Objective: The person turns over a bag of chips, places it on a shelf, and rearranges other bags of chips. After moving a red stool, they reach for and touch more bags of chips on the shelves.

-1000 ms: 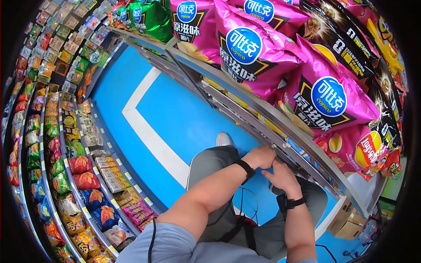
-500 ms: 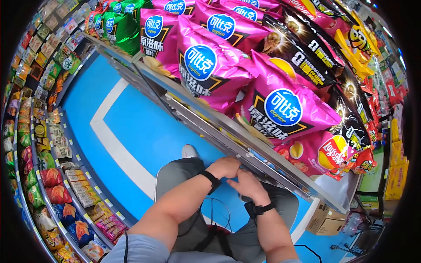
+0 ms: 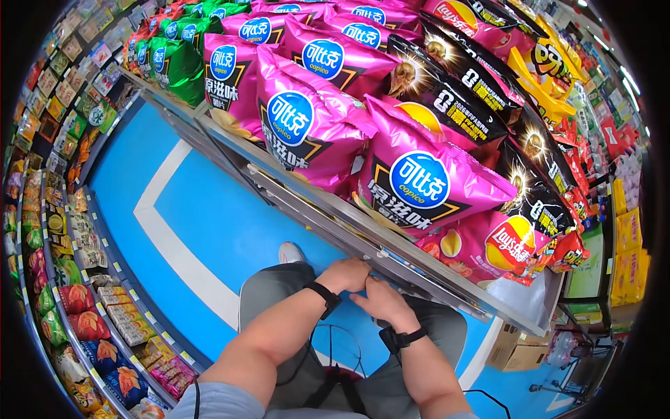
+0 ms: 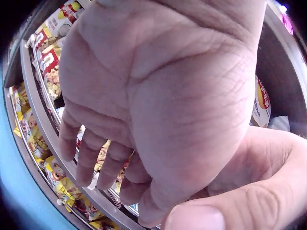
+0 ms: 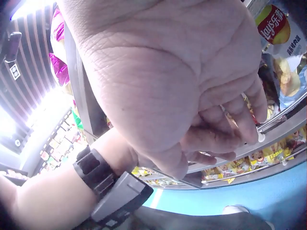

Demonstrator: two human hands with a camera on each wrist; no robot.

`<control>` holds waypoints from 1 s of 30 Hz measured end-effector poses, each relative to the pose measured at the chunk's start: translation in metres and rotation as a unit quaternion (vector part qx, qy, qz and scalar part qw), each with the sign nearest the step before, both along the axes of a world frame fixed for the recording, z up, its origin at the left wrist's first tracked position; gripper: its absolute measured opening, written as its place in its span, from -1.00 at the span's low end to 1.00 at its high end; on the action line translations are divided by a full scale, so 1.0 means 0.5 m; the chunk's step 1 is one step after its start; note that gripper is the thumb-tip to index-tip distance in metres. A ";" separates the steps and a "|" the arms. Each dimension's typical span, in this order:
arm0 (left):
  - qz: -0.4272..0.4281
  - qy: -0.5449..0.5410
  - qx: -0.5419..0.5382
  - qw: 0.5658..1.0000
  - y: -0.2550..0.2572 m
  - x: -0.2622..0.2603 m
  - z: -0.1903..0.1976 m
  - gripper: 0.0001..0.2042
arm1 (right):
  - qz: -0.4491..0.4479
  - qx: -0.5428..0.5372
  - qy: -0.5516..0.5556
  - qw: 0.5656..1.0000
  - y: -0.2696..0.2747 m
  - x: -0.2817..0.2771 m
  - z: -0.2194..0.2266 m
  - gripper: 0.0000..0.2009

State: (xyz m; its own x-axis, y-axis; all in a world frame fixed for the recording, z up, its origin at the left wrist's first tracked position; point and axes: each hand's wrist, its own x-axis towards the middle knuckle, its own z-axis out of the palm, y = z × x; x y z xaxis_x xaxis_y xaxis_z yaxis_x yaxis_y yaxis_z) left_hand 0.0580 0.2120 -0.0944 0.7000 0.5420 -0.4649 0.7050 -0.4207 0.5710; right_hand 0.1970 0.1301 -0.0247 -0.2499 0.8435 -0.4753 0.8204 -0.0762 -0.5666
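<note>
Snack bags (image 4: pixel 36 134) in yellow wrappers line the low tiers of a metal shelf rack (image 3: pixel 506 307), directly behind and below a seated person's two hands, with a blue Lay's bag (image 5: pixel 287 76) standing on a tier near the right one. The left hand (image 3: pixel 347 275) shows its palm to its wrist camera, fingers loosely lowered, slightly parted and grasping nothing that I can see. The right hand (image 3: pixel 386 302) lies just beside it, thumb apart, its fingers gently bent and likewise holding nothing visible; the two overlap in the wrist views, though whether they touch each other or the rack, I cannot tell. Black bands (image 3: pixel 326 299) circle both wrists above grey trousers (image 3: pixel 269 297) and a pale shoe (image 3: pixel 289 253). On the rack's top, over the hands, pink Copico chip bags (image 3: pixel 292 119) lean in rows, flanked by green bags (image 3: pixel 178 66) on one side and black bags (image 3: pixel 453 101) on the other, with a pink Lay's bag (image 3: pixel 506 244) at the near corner. Bright blue floor (image 3: pixel 209 223), marked with a white line (image 3: pixel 187 272), separates the rack from crowded shelves opposite (image 3: pixel 125 318); cardboard boxes (image 3: pixel 516 351) stand beyond its end.
</note>
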 end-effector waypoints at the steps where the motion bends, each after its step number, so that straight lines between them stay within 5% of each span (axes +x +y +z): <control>1: 0.000 0.001 -0.004 1.000 -0.004 0.000 -0.005 -0.66 | -0.010 0.001 0.004 1.000 -0.002 0.000 -0.001 -0.46; 30: 0.036 -0.042 0.021 0.998 0.004 0.018 -0.006 -0.65 | -0.030 0.021 0.031 0.999 -0.002 0.022 -0.006 -0.48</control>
